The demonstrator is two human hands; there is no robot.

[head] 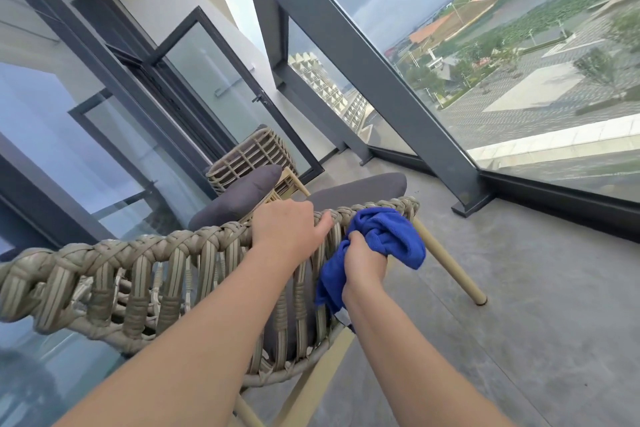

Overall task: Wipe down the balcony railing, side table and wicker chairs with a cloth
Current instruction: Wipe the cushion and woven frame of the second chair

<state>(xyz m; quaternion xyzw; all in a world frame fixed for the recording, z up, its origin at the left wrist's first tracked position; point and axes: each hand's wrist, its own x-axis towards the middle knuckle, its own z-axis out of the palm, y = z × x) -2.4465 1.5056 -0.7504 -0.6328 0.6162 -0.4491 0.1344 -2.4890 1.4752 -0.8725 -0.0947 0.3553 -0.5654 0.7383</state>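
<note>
On the wicker chair (145,274) rim, left hand (287,225) gripping, right hand (363,260) clutching blue cloth (388,236) against it.

Place: my high-rise balcony.
Signs: glass railing (398,87) over rooftops, wicker chair (145,263), sliding glass doors (194,87), concrete floor (519,305).

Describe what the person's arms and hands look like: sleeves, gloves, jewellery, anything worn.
Both forearms are bare as far as the frame shows: no sleeves in view. The left hand and the right hand wear no gloves. No watch, bracelet or ring is visible on either.
</note>
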